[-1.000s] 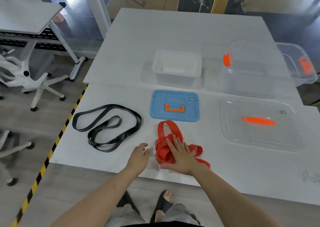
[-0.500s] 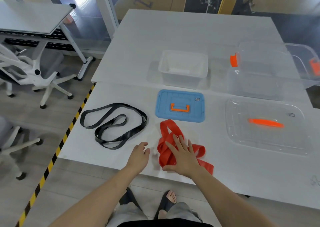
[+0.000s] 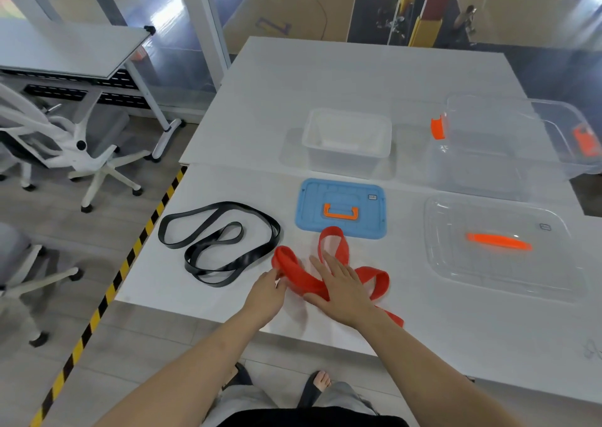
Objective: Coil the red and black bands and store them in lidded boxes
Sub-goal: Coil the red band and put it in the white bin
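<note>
"Where is the red band (image 3: pixel 303 283)?"

"At the front of the desk (image 3: pixel 325 78), loosely looped, one loop reaching the blue lid (image 3: pixel 340 198). The right hand (image 3: pixel 342 289) lies flat on it with straight fingers. The left hand (image 3: pixel 265 296) pinches its left loop."

"And the black band (image 3: pixel 224 204)?"

"Uncoiled to the left, touched by neither hand. The white box (image 3: pixel 347 143) and the clear box (image 3: pixel 482 166) stand open behind, and the clear lid (image 3: pixel 495 263) lies to the right."

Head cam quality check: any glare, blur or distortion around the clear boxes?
Head view: wide-angle stretch toward the edges; clear box and clear lid wash into the white table, orange handle stands out; bright glare on the glass wall behind; red band sharp, shadows soft.
</note>
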Demonstrator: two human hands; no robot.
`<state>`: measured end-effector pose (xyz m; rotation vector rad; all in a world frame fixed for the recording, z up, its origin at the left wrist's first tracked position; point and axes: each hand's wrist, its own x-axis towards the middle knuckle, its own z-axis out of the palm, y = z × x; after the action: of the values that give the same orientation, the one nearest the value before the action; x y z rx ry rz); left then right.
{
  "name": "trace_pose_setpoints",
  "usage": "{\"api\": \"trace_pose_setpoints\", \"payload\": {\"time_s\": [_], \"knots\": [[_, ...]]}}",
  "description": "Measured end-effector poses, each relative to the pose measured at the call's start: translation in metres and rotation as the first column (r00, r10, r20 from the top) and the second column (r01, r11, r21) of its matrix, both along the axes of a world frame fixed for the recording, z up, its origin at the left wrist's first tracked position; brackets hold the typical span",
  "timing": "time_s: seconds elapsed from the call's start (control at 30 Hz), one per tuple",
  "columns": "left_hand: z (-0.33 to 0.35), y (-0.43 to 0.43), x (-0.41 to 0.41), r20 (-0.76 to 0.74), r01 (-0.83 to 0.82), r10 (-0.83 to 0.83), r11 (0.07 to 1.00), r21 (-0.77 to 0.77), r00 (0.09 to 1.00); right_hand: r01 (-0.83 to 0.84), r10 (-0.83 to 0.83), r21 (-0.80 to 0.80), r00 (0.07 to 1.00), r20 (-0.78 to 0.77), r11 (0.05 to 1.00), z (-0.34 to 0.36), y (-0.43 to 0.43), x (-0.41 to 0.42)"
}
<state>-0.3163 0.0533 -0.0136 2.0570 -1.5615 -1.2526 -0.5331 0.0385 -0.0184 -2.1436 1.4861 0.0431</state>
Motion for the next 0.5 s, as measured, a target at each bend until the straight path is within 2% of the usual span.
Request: {"api": "trace_pose_setpoints", "payload": {"time_s": [0.2, 0.5], "knots": [[-0.006, 0.005, 0.013, 0.087, -0.03, 0.021, 0.995, 0.095, 0.996, 0.014, -0.013, 0.019, 0.998, -0.066, 1.0, -0.003, -0.001, -0.001], [-0.003, 0.004, 0.015, 0.067, 0.019, -0.024, 0.997, 0.073, 0.997, 0.047, -0.046, 0.004, 0.995, -0.084, 0.999, 0.005, -0.007, 0.007]]}}
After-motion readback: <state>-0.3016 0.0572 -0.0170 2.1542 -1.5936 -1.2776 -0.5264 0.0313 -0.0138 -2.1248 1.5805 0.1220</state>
